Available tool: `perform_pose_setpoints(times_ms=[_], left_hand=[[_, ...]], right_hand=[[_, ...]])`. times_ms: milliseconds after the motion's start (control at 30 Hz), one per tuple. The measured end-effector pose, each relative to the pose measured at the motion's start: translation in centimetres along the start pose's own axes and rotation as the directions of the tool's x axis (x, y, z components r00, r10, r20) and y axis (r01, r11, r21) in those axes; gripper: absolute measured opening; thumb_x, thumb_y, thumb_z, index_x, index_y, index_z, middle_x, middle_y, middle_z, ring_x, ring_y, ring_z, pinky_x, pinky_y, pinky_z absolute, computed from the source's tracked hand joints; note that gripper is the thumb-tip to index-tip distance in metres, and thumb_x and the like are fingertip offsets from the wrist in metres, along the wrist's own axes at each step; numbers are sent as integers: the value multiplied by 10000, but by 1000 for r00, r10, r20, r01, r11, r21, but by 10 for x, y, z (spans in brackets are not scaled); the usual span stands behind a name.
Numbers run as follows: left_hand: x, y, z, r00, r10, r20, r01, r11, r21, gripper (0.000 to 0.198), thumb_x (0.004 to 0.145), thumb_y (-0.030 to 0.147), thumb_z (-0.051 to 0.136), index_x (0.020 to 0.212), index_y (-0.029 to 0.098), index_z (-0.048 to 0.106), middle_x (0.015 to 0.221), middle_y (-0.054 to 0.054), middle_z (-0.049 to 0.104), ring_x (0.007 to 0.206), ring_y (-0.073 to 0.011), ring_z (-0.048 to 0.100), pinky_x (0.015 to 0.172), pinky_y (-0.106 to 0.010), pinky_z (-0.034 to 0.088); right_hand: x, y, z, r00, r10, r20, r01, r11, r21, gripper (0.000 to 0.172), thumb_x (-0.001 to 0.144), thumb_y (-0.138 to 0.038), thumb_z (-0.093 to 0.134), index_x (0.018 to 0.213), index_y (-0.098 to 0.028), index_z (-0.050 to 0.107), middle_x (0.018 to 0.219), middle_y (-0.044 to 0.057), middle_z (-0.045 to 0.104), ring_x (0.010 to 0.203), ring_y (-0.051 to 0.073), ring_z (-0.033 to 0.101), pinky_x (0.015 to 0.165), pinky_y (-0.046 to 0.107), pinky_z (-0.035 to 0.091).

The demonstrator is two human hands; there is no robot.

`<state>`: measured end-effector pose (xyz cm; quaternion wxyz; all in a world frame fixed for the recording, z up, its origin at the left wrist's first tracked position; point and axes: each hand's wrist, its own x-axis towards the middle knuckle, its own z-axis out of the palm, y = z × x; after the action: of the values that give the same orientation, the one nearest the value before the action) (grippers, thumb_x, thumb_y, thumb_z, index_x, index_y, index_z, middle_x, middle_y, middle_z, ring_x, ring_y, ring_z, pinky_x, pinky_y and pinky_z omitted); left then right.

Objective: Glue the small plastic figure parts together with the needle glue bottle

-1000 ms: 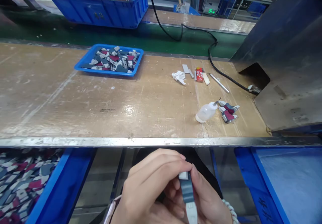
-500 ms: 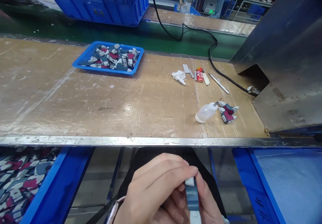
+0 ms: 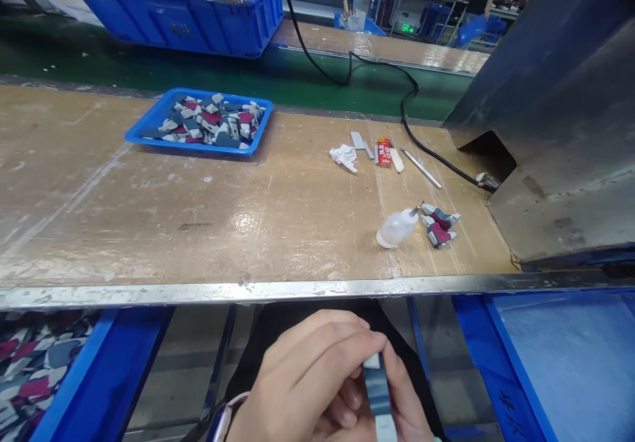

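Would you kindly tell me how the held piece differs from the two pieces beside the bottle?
The held piece is between the left hand and right hand; the two pieces rest on the table. The held piece shows chiefly blue-gray and white, while the two pieces also show clear maroon. Both have blue-gray and white parts.

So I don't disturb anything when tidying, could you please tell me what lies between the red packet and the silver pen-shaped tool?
The head view shows a pale flat strip between the red packet and the silver pen-shaped tool.
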<state>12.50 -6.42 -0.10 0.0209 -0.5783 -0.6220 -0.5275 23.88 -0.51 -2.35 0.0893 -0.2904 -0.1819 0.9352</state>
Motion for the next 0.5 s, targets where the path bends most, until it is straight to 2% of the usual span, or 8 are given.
perform_pose_setpoints(times_ms=[67,167,233,333,400,500], left_hand=[[1,-1,1,1000,30,-10,-29,998,61,216,945,273,671,1074,100,663,948,-91,754,904,-162,731,864,-220,630],[1,-7,0,994,86,63,-96,977,191,320,944,385,681,1068,90,674,956,-81,769,944,-164,738,949,-223,599],[-2,-11,0,989,113,98,-133,964,228,338,950,374,672,1103,73,668,1000,-89,768,992,-179,734,994,-247,581],[-9,-18,-1,982,127,139,-156,962,225,321,965,298,660,1160,45,648,1103,-115,750,1099,-197,703,1058,-277,547],[-12,-21,-1,982,124,145,-154,963,220,312,964,283,663,1164,43,648,1118,-114,745,1119,-191,692,1069,-273,537],[-15,-24,0,983,140,119,-164,962,219,303,965,300,662,1128,44,660,1048,-104,754,1063,-179,709,1040,-266,557]], right_hand=[[4,-1,1,1000,23,15,-24,998,51,485,745,-702,727,753,-220,671,640,23,548,704,205,610,646,336,561],[12,-6,3,998,52,45,-57,992,108,485,704,-677,784,718,-204,682,631,9,588,689,175,627,656,308,569],[17,-12,5,995,83,55,-92,979,185,470,630,-618,867,677,-183,697,621,-9,631,660,121,640,668,238,570],[19,-19,9,985,148,87,-169,921,350,380,543,-432,966,671,-155,740,636,-20,715,648,60,678,697,138,558],[18,-20,11,981,146,124,-184,897,402,329,563,-360,969,707,-149,764,665,-14,747,665,56,702,711,125,559],[17,-18,10,980,102,169,-164,896,413,286,634,-362,940,742,-152,779,689,-7,758,682,59,712,717,123,558]])
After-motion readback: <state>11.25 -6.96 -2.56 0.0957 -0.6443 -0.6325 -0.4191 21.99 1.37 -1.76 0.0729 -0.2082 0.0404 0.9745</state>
